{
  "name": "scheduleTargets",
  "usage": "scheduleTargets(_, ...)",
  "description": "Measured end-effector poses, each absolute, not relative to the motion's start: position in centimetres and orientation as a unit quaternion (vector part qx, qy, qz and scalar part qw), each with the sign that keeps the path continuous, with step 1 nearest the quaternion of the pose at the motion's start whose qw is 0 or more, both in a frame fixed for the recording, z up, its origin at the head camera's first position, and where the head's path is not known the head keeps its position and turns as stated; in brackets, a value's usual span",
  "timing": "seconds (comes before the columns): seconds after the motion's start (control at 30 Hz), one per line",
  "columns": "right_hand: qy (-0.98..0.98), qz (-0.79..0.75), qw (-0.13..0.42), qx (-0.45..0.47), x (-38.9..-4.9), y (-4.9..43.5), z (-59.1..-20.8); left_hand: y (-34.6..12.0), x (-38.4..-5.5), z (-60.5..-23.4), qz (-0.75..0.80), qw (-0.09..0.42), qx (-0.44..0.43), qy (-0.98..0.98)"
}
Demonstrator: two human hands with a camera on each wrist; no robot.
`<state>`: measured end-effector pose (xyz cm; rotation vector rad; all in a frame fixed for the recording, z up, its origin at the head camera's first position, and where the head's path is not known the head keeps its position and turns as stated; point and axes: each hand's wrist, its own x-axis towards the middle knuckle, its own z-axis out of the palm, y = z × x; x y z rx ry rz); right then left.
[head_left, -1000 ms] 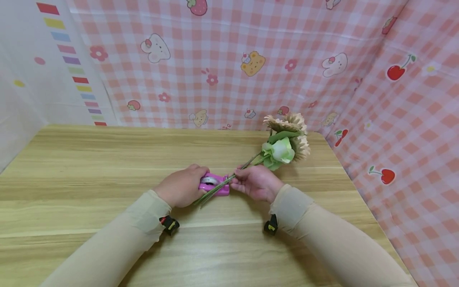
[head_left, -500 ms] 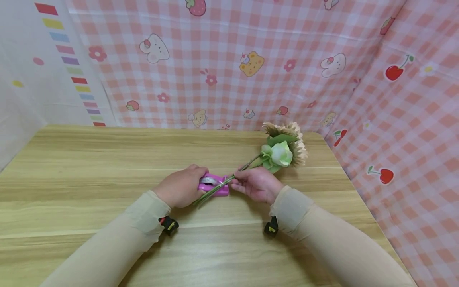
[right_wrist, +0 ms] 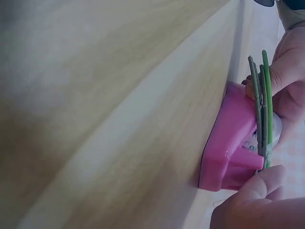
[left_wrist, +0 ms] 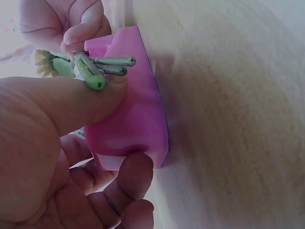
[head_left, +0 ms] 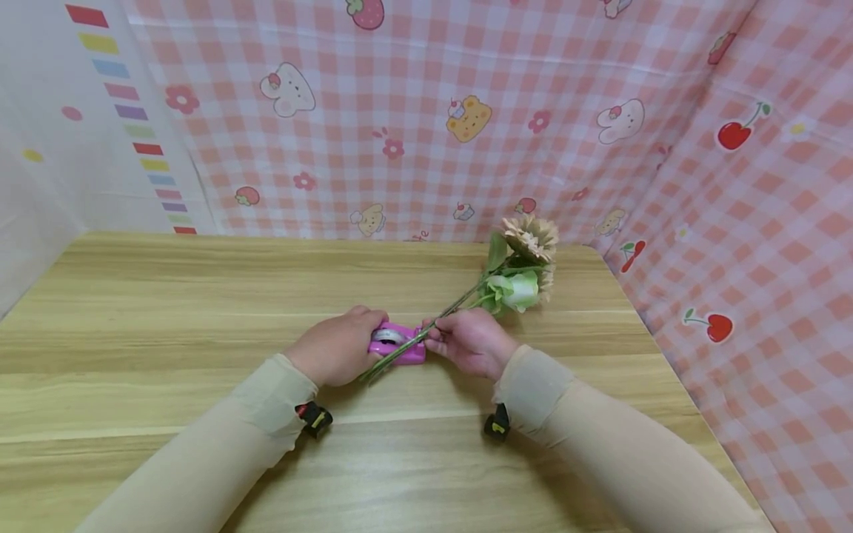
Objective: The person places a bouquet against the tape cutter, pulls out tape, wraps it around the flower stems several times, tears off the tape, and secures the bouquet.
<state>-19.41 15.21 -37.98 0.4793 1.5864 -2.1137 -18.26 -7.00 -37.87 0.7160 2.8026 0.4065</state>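
Observation:
My left hand [head_left: 336,348] grips a pink tape dispenser [head_left: 409,355] by its left end, on the wooden table. A roll of tape [head_left: 388,335] sits inside it. My right hand [head_left: 474,340] pinches the stems of a small flower bunch just beyond the dispenser's right end. The stems [right_wrist: 267,105] slant across the top of the dispenser, their cut ends [left_wrist: 126,61] by my left thumb [left_wrist: 81,102]. At the upper right of the bunch are a pale green rose [head_left: 520,290] and beige flowers [head_left: 533,237]. Clear tape seems to glint on the stems near my right fingertips.
The wood-grain table [head_left: 200,296] spreads out around both hands. Behind it hangs a pink checked cloth [head_left: 413,111] with cartoon prints, and a similar cloth [head_left: 766,244] closes off the right side.
The bunch has turned about its stems: the rose now faces more to the right and a leaf shows on the left. My right hand has shifted slightly left; the left has stayed put.

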Motion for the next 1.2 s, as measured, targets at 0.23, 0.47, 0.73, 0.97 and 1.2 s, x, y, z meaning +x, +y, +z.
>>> scheduleTargets(0.23,0.588,-0.755,0.216,0.193,-19.70,14.57,-37.75,-7.00,-18.34,-37.86,0.138,0.112,0.244,0.953)
scheduleTargets(0.47,0.584,-0.758,0.212,0.197,-19.84,14.22,-37.59,-6.98,-18.31,-37.82,0.137,0.111,0.245,0.953)
scheduleTargets(0.73,0.595,-0.752,0.212,0.186,-20.03,14.22,-38.05,-7.04,-18.14,-37.62,0.139,0.107,0.248,0.953)
scheduleTargets(0.97,0.592,-0.752,0.210,0.200,-20.10,14.31,-38.27,-7.03,-18.11,-37.62,0.139,0.108,0.246,0.953)
scheduleTargets(1.2,0.616,-0.730,0.233,0.181,-19.97,14.80,-38.45,-7.01,-18.13,-37.65,0.139,0.108,0.245,0.953)
